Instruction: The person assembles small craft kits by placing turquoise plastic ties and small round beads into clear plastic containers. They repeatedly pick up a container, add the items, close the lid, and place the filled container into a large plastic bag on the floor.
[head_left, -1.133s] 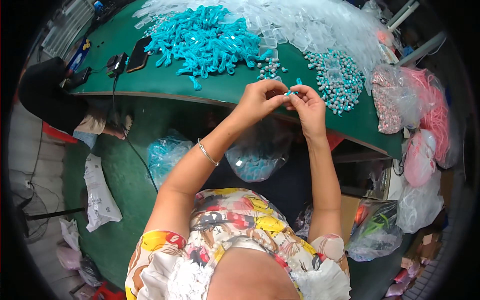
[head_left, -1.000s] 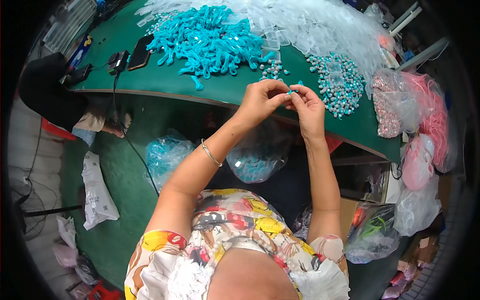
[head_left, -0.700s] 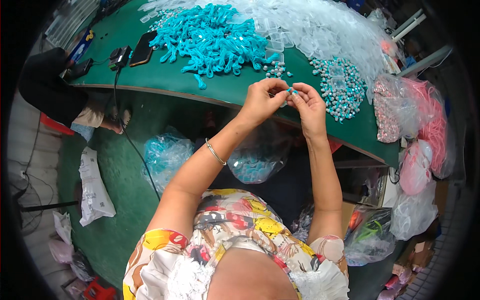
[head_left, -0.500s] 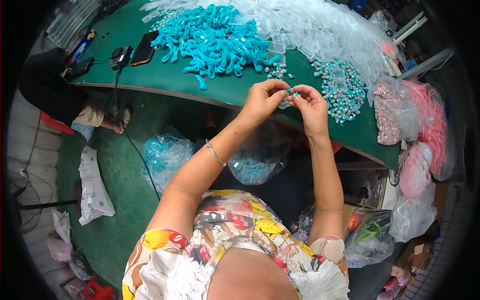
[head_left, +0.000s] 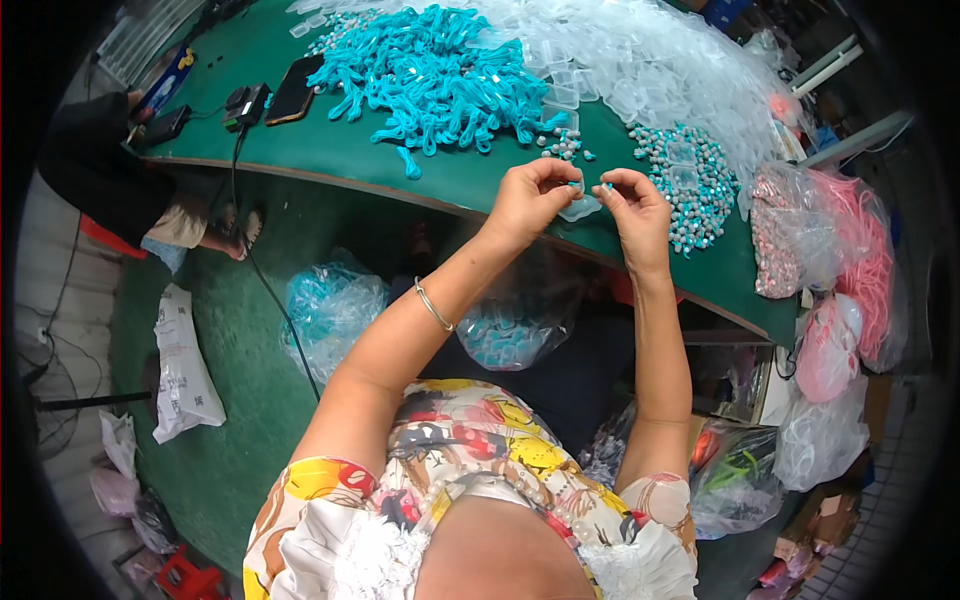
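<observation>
The left hand [head_left: 532, 205] pinches a small teal piece [head_left: 577, 184] between thumb and forefinger; the right hand [head_left: 640, 215], just apart at three o'clock, pinches a tiny teal-and-grey piece [head_left: 607, 187]. Both pieces sit above the bench [head_left: 340, 155] near its edge; a loosened pinch could drop either, and roundish ones may roll off. Loose beads [head_left: 566, 146] lie at twelve, glossy teal-grey beads [head_left: 700, 212] heap at three, soft looped teal cords [head_left: 440, 85] tangle at eleven, and thin clear plastic boxes [head_left: 650, 60] pile at one.
</observation>
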